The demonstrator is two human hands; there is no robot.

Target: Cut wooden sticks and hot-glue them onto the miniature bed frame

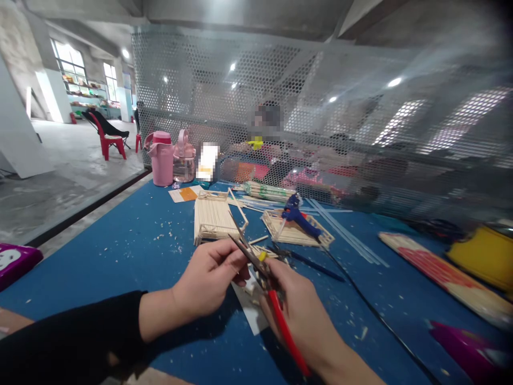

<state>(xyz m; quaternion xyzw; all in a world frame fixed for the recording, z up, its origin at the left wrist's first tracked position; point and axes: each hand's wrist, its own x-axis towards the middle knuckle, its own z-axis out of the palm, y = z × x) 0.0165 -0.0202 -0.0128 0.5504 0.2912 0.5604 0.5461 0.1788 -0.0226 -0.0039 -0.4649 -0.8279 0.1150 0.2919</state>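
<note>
In the middle of the head view, my right hand is closed around snips with red handles and long, narrow dark blades pointing up and to the left. Beside the blades, the fingertips of my left hand are pinched together; what they hold, if anything, is hidden. Just beyond my hands lies a slatted piece made of thin wooden sticks, with a raised rim of sticks. Loose short sticks lie near the blades, and a white sheet is partly under my hands.
A blue hot glue gun rests on a second stick panel, its black cord crossing the right side. A pink flask and clear jug stand before the perforated metal screen. Packed sticks lie right.
</note>
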